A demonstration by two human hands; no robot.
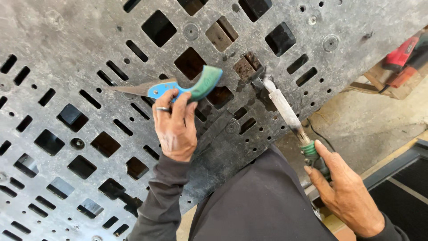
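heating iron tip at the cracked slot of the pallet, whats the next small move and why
Probably draw the heating iron slowly along the broken edge of the grey plastic pallet. Its tip already sits at the damaged slot, held by the right hand, while the left hand holds the blue-handled knife flat on the pallet, clear of the tip.

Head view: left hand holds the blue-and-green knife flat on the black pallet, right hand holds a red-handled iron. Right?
Not quite. In the head view the iron in the right hand has a green handle, not red. The left hand does hold the blue-and-green knife on the black pallet.
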